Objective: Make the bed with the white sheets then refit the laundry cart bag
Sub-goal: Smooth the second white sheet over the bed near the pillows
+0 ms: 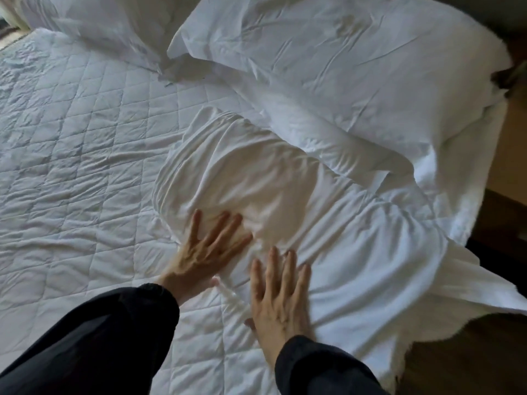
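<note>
The white sheet [256, 178] lies bunched in smooth, soft folds, with its gathered, puckered hem curving in an arc and its right side spilling off the bed. The left hand [211, 249] presses flat on the sheet's rounded mound, fingers straight and spread. The right hand [279, 297] lies flat just beside it on the creases, fingers likewise spread. Under and left of the sheet stretches a wrinkled, diamond-stitched mattress pad [71, 155]. Beyond the sheet rest two plump, creased pillows [342, 61].

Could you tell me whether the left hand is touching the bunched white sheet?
Touching. The head view shows the left hand lying flat, fingers spread, directly on the bunched white sheet.
</note>
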The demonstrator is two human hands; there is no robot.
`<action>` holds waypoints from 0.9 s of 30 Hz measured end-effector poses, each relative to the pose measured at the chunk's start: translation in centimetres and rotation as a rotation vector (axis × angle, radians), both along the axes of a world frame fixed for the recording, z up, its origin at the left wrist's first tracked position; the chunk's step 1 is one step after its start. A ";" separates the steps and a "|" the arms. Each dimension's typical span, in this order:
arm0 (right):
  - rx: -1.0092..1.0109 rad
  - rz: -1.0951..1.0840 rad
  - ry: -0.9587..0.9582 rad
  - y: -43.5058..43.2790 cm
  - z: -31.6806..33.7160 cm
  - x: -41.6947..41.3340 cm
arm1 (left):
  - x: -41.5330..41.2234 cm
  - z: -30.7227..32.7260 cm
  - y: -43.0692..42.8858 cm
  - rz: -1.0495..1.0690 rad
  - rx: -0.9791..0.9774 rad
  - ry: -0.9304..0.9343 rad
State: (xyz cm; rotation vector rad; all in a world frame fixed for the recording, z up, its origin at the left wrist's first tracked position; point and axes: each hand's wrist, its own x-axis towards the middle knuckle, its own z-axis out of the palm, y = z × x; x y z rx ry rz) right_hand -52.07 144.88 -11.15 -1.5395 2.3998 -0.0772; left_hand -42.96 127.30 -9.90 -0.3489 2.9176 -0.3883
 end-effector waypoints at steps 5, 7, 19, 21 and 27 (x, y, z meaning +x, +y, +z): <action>-0.066 0.000 -0.003 -0.9 -2.0 -0.1 | -0.4 -1.6 0.2 -0.027 -0.012 0.226; -0.083 -0.001 0.046 -0.8 -2.0 0.0 | -0.5 -1.7 0.1 -0.040 -0.003 0.260; -0.296 0.125 0.164 0.7 5.6 -5.5 | -2.3 3.3 2.0 -0.106 -0.090 0.392; -0.315 0.176 0.111 2.0 8.0 -8.3 | -3.5 4.8 2.7 -0.116 -0.047 0.396; -0.294 0.173 0.105 4.9 13.7 -15.9 | -8.7 9.2 5.3 -0.123 0.088 0.464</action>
